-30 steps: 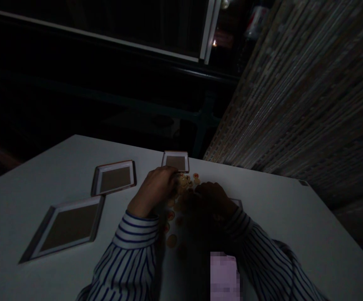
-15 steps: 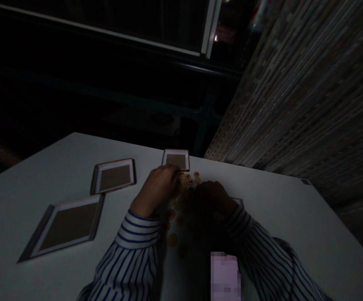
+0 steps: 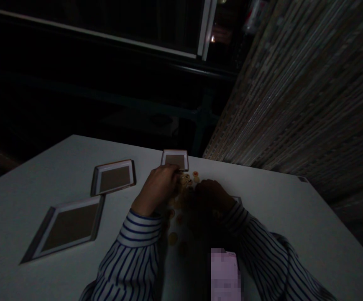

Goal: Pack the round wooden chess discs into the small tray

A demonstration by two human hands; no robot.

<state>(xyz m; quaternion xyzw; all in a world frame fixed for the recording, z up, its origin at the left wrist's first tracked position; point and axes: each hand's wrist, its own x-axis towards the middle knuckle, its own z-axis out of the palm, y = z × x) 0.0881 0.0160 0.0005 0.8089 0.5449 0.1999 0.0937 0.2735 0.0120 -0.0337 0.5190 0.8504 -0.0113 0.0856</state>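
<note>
My left hand (image 3: pixel 156 187) rests knuckles-up on a white table (image 3: pixel 27 188), fingers curled down onto a scatter of small round yellowish discs (image 3: pixel 185 180). My right hand (image 3: pixel 211 193) lies in deep shadow just right of it, over the same discs. More discs (image 3: pixel 172 238) lie between my striped sleeves. What either hand's fingers hold is hidden in the dark.
Three shallow square trays with white rims lie on the table: a large one (image 3: pixel 67 228) at the left, a middle one (image 3: pixel 114 179), a small one (image 3: pixel 175 159) just beyond my left hand. A brick wall (image 3: pixel 310 92) rises on the right. The room is dark.
Both hands have stayed over the discs with only slight shifts. The view has moved a little.
</note>
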